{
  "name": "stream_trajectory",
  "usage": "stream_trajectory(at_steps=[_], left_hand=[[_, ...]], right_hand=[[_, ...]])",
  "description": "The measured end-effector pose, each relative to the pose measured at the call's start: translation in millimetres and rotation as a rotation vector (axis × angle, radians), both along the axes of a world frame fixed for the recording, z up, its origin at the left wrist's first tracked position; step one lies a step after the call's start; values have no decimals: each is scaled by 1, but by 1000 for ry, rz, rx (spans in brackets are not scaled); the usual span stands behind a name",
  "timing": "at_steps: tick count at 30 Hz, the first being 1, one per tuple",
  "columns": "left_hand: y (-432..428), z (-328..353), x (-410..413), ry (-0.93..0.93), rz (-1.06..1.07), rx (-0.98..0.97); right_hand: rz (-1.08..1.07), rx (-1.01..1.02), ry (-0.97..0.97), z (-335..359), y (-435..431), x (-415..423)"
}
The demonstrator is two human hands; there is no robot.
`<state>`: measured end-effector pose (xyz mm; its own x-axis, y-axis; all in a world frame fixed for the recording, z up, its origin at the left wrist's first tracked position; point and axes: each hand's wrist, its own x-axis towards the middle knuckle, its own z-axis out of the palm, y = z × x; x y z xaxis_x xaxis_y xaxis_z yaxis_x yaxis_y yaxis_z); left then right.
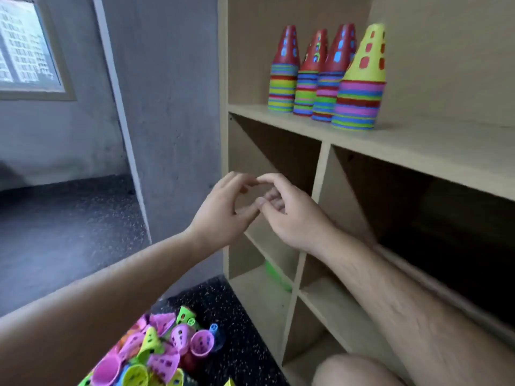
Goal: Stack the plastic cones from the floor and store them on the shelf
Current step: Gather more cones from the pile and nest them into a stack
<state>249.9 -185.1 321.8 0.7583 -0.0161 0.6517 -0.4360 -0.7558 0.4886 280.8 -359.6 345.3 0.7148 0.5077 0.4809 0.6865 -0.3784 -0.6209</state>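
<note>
Now: empty hands, next batch waits

Best reach down left and nest the loose cones (167, 355) squarely, rims level; they lie heaped on the floor (242, 330), well below both hands. The left hand (223, 210) and right hand (292, 215) meet fingertip to fingertip, fingers (274, 178) loosely curled, grasping nothing. Four stacks (326, 79) stand on the shelf (418, 146) above right.

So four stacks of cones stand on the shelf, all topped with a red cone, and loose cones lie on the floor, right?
Not all: the head view shows the rightmost stack topped with a yellow cone; the other three are red. The rest holds.
</note>
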Motion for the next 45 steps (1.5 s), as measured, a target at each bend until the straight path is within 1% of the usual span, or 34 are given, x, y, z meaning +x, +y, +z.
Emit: stream_trajectory(at_steps=[4, 8, 11, 15, 18, 20, 22, 24, 27, 30, 33, 37, 39, 41, 43, 45], left_hand=[[36, -98, -10, 158, 111, -28], [58, -203, -32, 358, 189, -65], [60, -279, -66, 546, 235, -102], [46, -366, -123, 819, 181, -59], [29, -409, -156, 907, 123, -42], [17, -429, -170, 938, 57, 8], [8, -443, -177, 971, -4, 89], [3, -453, -178, 1005, -69, 199], [-3, -464, -179, 1035, -135, 370], [-6, -472, -178, 968, -137, 484], [-10, -479, -172, 862, -127, 551], [-13, -482, -168, 819, -100, 532], [-12, -485, -170, 822, -53, 501], [-10, -485, -173, 845, 19, 404], [-8, -482, -176, 880, 95, 260], [-7, -474, -177, 907, 169, 129]], right_hand=[[162, -123, 226, -91, 23, 14], [238, -205, 312, -202, 43, 22], [278, -268, 442, -286, 50, 22], [350, -425, 555, -380, 47, 17], [416, -531, 597, -423, 43, 2], [448, -546, 597, -441, 38, -9], [423, -564, 600, -451, 29, -16], [395, -585, 596, -458, 21, -19], [419, -641, 567, -464, 9, -24], [431, -697, 430, -470, 7, -26], [436, -685, 370, -475, 9, -28], [406, -599, 385, -479, 13, -28], [379, -556, 420, -482, 15, -26], [335, -507, 486, -483, 19, -26], [281, -479, 564, -487, 21, -26], [247, -456, 591, -490, 22, -25]])
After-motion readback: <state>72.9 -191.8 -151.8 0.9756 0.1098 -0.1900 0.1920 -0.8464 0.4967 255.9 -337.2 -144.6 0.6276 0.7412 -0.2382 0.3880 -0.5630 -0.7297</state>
